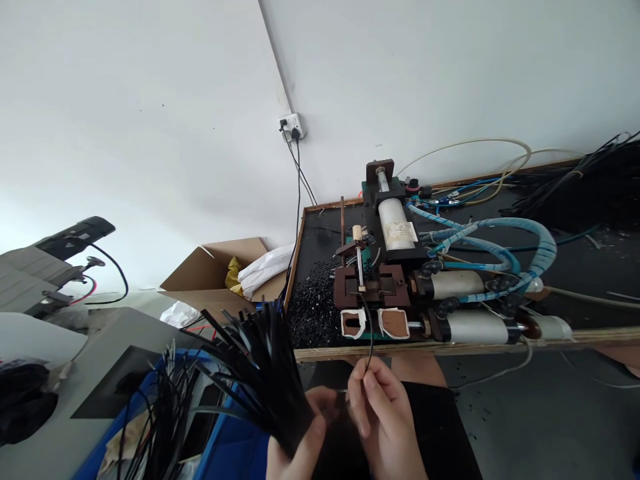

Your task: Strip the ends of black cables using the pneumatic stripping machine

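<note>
A thick bundle of black cables (270, 373) fans upward from my left hand (303, 433), whose fingers are wrapped round its lower part. My right hand (383, 413) pinches a single thin black cable (371, 327) between thumb and fingertips. That cable runs up past the bench's front edge to the brown clamp block (345, 287) of a pneumatic machine; whether the block grips it, I cannot tell. Two white-edged brown pads (394, 323) flank the cable below the block. White cylinders (475, 328) lie to the right of the pads.
Short black offcuts (315, 300) are heaped left of the machine. Blue-wrapped hoses (545, 247) loop at the right. More black cables (595, 180) lie at the bench's far right. A blue bin (220, 433) with cables and a cardboard box (200, 270) stand at the left.
</note>
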### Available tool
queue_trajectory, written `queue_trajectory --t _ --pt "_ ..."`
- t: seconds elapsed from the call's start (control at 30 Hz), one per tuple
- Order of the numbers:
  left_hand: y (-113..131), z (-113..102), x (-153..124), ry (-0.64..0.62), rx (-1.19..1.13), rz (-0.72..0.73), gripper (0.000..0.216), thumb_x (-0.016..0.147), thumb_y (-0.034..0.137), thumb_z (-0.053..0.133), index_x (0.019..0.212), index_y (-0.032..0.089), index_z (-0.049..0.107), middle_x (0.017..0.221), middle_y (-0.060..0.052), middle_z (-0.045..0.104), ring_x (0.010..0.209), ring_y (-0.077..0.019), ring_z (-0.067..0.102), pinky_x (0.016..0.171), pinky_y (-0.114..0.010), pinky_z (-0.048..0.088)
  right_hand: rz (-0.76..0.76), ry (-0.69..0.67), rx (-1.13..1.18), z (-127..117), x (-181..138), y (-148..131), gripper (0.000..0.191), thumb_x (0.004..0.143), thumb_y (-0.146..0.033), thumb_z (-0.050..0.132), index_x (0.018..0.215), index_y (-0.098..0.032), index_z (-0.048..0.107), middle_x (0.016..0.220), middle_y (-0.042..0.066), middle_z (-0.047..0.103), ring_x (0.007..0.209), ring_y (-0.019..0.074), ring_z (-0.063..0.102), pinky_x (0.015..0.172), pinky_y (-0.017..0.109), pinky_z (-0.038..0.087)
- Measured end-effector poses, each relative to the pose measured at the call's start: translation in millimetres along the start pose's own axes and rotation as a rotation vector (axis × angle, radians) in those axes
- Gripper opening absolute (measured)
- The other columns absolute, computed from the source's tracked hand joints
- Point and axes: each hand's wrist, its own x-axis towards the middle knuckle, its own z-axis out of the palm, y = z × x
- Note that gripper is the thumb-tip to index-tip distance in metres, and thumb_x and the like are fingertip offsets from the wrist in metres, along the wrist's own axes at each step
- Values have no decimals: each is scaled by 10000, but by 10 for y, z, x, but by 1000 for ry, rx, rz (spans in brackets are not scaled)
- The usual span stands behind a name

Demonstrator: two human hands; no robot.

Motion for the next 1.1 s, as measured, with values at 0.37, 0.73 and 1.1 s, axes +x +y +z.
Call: queue_trajectory --t 0.37,0.73,1.1 --pt "166 10 28 20 -60 -22 423 704 550 961 829 227 719 557 45 672 517 -191 622 938 -456 553 74 104 231 35 68 97 221 885 -383 900 878 -186 800 623 -34 651 371 -5 327 419 140 261" --pt "155 -32 7 -62 -131 -58 456 707 568 957 882 214 729 567 41 689 481 -175 618 883 -446 544 191 41 298 -3 130 76 220 833 -360 945 862 -175 831 567 -71 587 340 -10 301 385 133 264" --pt "127 -83 7 -83 -182 -92 412 731 536 944 867 210 731 559 31 680 482 -167 585 820 -424 524 234 26 297 -23 117 78 236 858 -371 918 899 -161 819 594 -70 587 346 -10 275 412 154 257"
